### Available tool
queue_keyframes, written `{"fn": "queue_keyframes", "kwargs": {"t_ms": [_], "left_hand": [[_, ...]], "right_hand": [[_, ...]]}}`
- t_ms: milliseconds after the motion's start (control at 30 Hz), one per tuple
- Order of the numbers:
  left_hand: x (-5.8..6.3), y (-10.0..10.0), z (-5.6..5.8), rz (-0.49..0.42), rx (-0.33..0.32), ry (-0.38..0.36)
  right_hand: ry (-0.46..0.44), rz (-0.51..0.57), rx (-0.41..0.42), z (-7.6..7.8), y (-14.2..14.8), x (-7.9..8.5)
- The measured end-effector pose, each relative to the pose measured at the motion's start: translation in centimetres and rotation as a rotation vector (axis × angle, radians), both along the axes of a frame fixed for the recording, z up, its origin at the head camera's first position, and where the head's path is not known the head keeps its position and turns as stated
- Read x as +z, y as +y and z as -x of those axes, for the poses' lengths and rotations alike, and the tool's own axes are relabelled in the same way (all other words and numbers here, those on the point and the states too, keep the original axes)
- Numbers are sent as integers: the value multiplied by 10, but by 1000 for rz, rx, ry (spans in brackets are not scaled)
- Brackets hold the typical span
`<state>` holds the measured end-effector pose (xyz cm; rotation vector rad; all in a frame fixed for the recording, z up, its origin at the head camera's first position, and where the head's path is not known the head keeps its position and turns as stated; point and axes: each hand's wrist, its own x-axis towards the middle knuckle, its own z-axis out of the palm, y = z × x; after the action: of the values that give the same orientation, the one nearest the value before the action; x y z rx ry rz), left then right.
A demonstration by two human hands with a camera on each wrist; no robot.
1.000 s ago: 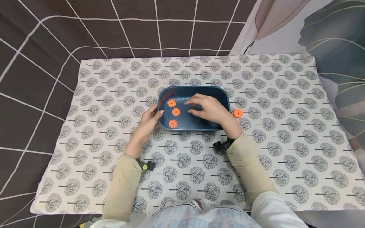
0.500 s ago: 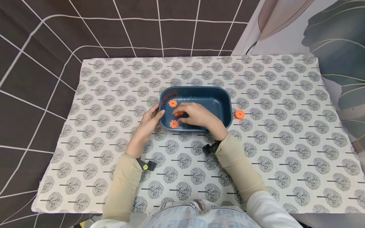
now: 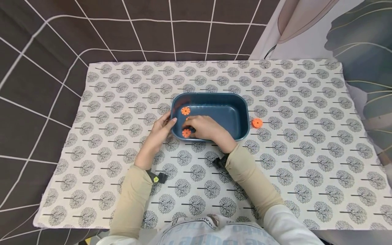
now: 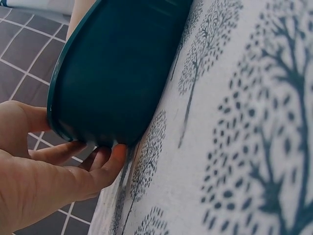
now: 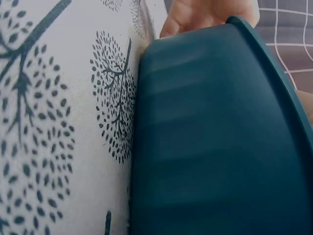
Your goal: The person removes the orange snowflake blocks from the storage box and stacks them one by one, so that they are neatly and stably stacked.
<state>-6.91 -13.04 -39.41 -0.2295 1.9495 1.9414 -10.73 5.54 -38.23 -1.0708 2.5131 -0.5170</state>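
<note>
A dark blue rectangular plastic bin (image 3: 228,117) stands on the cloth. My left hand (image 3: 162,126) grips its left end, thumb over the rim and fingers against the outside wall; the left wrist view shows the fingertips on that wall. Inside lie orange notched discs with centre holes: a far disc (image 3: 185,111) and a near disc (image 3: 186,133), with a sliver of a middle disc (image 3: 187,119) showing past my right hand (image 3: 203,127). That hand reaches over the near wall, index finger and thumb right at the near disc. I cannot tell whether they pinch it.
An orange notched piece (image 3: 257,123) lies on the cloth just right of the bin. The tree-print tablecloth (image 3: 294,190) covers the table. Dark gridded fabric (image 3: 147,34) hangs behind and to the left, and curtains (image 3: 361,51) hang at the right.
My right hand has moved left over the bin, to the middle disc and then toward me to the near disc. My left hand keeps its grip on the bin.
</note>
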Motion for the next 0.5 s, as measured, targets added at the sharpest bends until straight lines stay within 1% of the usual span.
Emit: {"fn": "queue_keyframes", "kwargs": {"t_ms": [133, 333, 500], "left_hand": [[1, 2, 1, 3, -7, 11], [-1, 2, -3, -8, 5, -9], [-3, 2, -2, -3, 11, 0]], "right_hand": [[3, -32, -16, 0, -4, -1], [-14, -74, -16, -2, -11, -2], [-17, -85, -60, -2, -14, -3]]}}
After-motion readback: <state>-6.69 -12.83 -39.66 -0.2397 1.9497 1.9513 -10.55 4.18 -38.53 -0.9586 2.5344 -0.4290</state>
